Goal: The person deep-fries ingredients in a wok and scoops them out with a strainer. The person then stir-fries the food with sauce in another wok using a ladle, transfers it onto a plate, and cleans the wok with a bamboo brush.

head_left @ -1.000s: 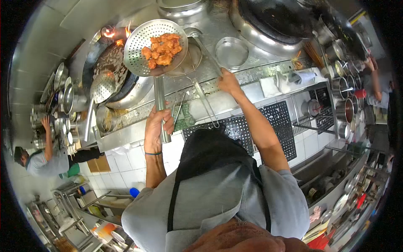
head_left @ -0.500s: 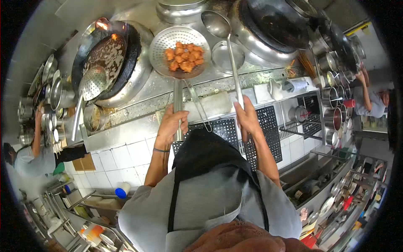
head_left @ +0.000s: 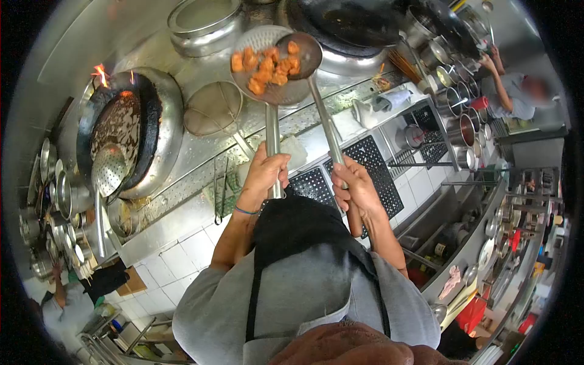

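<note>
My left hand [head_left: 266,172] is wrapped round the handle of a perforated skimmer [head_left: 266,38], raised over the steel counter. Orange-brown fried pieces [head_left: 263,70] lie in its bowl. In my right hand [head_left: 357,187] is the long handle of a ladle [head_left: 313,50], whose bowl overlaps the right side of the skimmer with a few pieces at it. To the left of the skimmer, a round mesh strainer [head_left: 213,109] rests on the counter.
At left, flames [head_left: 101,75] rise behind a wok of dark oil [head_left: 112,131]; a second skimmer [head_left: 109,167] leans at its edge. Tongs [head_left: 221,191] lie near the counter front. A steel pot [head_left: 205,39] and another wok [head_left: 353,24] stand behind. A person [head_left: 517,91] works at far right.
The skimmer and ladle have come together, with the ladle bowl now over the skimmer's right side. My hands are closer together. The view has turned, and the mesh strainer now shows uncovered.
</note>
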